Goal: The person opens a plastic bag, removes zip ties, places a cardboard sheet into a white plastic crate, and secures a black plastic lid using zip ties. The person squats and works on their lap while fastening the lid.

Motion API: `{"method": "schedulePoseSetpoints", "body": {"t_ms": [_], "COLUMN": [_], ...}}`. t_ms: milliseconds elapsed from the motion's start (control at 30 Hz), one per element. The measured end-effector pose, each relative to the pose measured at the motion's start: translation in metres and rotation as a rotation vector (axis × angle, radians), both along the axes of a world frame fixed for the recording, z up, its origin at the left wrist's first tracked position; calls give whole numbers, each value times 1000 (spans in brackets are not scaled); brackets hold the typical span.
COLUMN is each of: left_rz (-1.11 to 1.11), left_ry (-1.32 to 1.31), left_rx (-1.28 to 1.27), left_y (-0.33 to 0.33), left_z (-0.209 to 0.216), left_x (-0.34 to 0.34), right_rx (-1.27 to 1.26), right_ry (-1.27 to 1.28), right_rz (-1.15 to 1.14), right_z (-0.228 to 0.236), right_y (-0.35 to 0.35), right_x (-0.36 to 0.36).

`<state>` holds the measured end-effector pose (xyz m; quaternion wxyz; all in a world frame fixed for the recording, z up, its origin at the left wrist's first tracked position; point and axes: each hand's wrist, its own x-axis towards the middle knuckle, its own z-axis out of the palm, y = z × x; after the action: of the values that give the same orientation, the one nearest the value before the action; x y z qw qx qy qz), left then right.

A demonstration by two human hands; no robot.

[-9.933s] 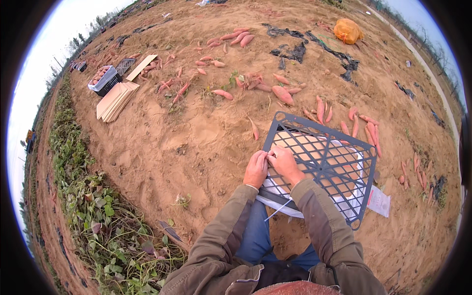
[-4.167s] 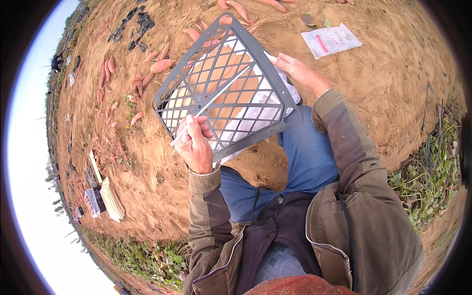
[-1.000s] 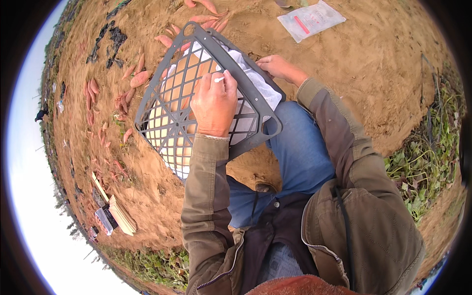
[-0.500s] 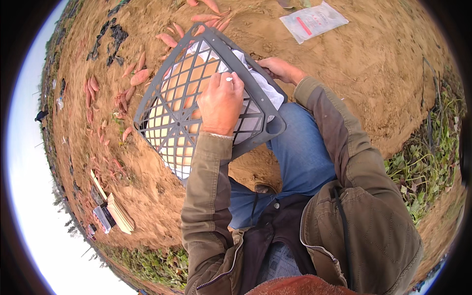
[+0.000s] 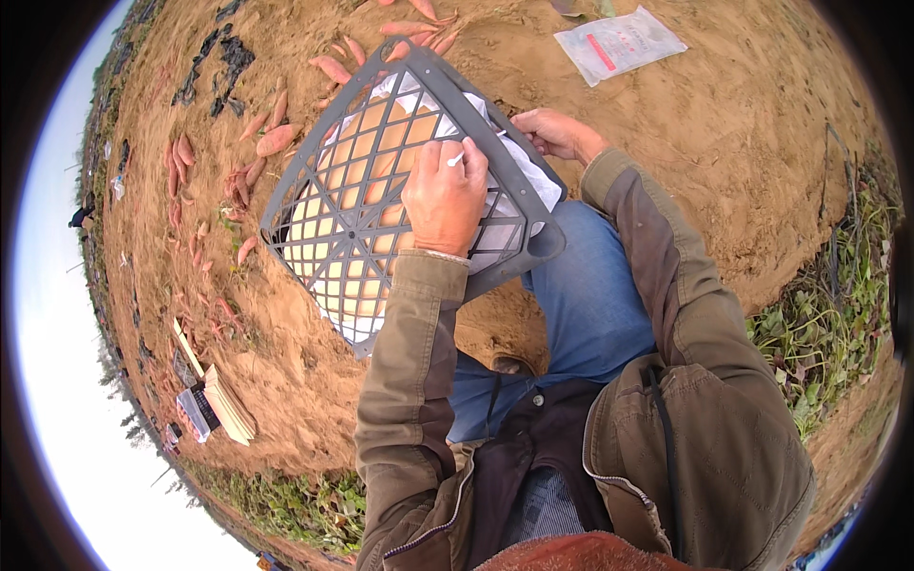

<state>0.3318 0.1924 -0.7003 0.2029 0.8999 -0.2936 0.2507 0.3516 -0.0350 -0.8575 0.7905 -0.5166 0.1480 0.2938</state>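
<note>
A grey plastic crate lid [image 5: 322, 226] with an open lattice lies tilted in front of me, over tan and cream sheets and a white liner [image 5: 526, 171] that bulges out at its right side. My left hand [image 5: 445, 195] is closed over the lid near its right rim, and a small white strip end [image 5: 455, 160] sticks out between the fingers. At the crate's far right edge my right hand [image 5: 552, 133] has its fingers bent together against the side. What they pinch, if anything, is hidden by the rim. The crate's near corner is by my right knee.
Several sweet potatoes [image 5: 277, 140] lie scattered on sandy soil to the left and beyond the crate. A white plastic bag [image 5: 621, 44] is at the far right. Flat tan boards [image 5: 227, 409] lie at the lower left, green vines [image 5: 824, 347] at the right.
The view has shifted slightly, so the crate and both hands sit a little farther right in the picture. Both hands keep nearly the same places on the crate.
</note>
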Motion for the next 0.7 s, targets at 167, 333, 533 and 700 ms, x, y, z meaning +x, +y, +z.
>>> {"method": "schedulePoseSetpoints", "body": {"t_ms": [167,333,533,700], "left_rz": [-1,21,19,24], "left_ry": [21,-40,-32,-52], "left_rx": [-43,90,163,108], "left_y": [1,-6,-9,-8], "left_z": [-8,-34,-58,-60], "left_x": [2,9,15,16], "right_rx": [-155,-328,-395,-215], "right_ry": [23,-47,-65,-39], "right_rz": [-15,-220,-454,-435], "right_z": [-3,-6,-11,-6], "right_y": [4,3,-1,-8], "right_x": [3,-2,-4,-3]}}
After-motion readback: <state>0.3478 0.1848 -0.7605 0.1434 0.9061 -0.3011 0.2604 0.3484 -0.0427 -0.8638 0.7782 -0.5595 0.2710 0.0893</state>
